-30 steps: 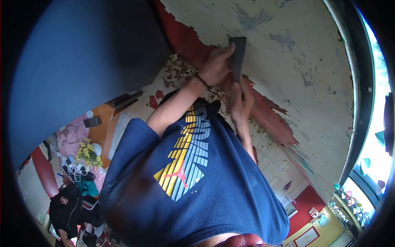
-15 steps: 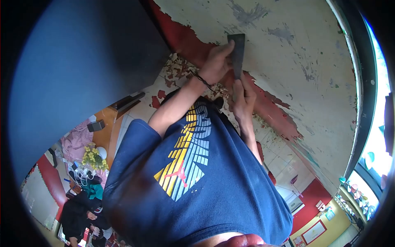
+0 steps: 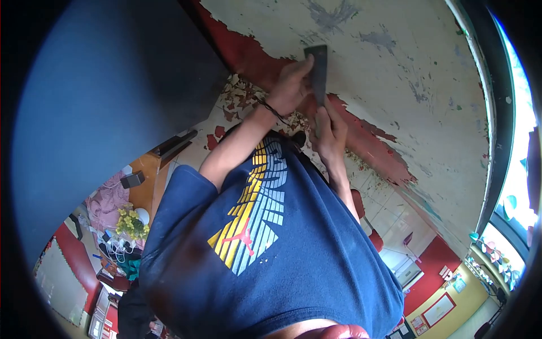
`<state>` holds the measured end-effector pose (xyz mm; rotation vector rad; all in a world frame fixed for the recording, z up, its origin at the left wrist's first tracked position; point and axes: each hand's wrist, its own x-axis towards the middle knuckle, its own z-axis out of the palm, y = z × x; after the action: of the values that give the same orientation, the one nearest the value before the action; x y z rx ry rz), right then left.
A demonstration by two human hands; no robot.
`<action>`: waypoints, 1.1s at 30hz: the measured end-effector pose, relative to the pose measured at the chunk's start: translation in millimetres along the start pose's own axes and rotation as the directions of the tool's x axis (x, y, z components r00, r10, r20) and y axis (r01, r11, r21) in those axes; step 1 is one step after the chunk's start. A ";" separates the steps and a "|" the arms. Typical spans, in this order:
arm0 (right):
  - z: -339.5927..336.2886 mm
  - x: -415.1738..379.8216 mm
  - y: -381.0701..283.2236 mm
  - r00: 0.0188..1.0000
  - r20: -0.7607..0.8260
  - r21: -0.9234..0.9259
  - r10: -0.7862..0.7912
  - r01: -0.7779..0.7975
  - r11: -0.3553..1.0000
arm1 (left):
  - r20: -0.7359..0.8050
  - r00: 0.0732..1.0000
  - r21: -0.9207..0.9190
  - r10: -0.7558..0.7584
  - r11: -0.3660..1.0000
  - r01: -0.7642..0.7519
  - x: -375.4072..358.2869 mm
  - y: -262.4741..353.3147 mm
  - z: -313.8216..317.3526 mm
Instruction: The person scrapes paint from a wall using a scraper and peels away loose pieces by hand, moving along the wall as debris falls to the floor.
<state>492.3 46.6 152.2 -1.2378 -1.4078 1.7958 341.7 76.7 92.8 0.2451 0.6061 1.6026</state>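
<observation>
A paint scraper [image 3: 319,73] with a wide dark blade points its broad end at the wall [image 3: 384,73]. My right hand [image 3: 331,131] is closed around its handle end. My left hand [image 3: 291,90] grips the blade from the side, thumb laid along its face near the broad edge and the other fingers partly hidden behind it. Bare, pale wall surface with grey scuffs lies above the blade. Ragged red paint [image 3: 370,144] borders that surface below and beside my hands. A dark cord bracelet circles my left wrist.
Paint flakes [image 3: 240,93] litter the tiled floor under my arms. A large dark blue panel [image 3: 113,85] fills the left side. A window frame [image 3: 499,124] runs along the right. Behind at lower left are yellow flowers [image 3: 131,224], cables, a pink striped cloth and a partly hidden person in black.
Both hands and the scraper sit slightly further left in view, with the wall shifted the same way. The person at lower left is now mostly hidden behind my shirt.
</observation>
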 end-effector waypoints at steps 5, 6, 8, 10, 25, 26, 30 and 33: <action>4.7 10.9 7.7 0.999 0.001 0.017 -0.033 0.033 0.999 | 0.100 0.994 -0.020 -0.051 0.998 0.053 3.2 8.0 -7.3; 8.8 7.9 10.7 0.999 -0.020 -0.011 -0.043 0.042 0.999 | 0.093 0.994 -0.025 -0.055 0.998 0.058 0.8 5.1 -5.6; 5.5 5.0 11.9 0.999 -0.017 -0.003 -0.027 0.027 1.000 | -0.021 0.999 0.020 -0.026 0.999 0.027 -2.8 5.3 0.3; -7.8 10.8 8.1 0.999 -0.020 0.004 -0.038 0.038 0.999 | -0.075 0.997 0.019 -0.003 1.000 0.005 3.5 3.6 8.5; 7.8 25.4 -8.8 0.990 0.103 -0.075 -0.098 0.106 0.992 | 0.000 0.996 0.025 0.085 0.996 -0.085 5.7 27.1 -9.3; 4.1 19.2 -8.1 0.990 0.098 -0.070 -0.105 0.112 0.991 | 0.008 0.997 0.031 0.083 0.996 -0.083 4.5 22.5 -8.5; -37.2 -12.5 10.0 0.999 0.017 0.011 -0.051 0.051 0.999 | 0.008 0.990 0.131 -0.140 0.982 0.138 -2.9 -18.5 14.8; -43.1 -16.7 11.3 0.997 -0.039 0.060 -0.068 0.070 0.996 | 0.072 0.978 0.201 -0.197 0.963 0.180 -2.4 -23.1 26.2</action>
<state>539.3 48.4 145.6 -1.1709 -1.3485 1.7483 374.9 81.0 103.2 0.3919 0.6940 1.3424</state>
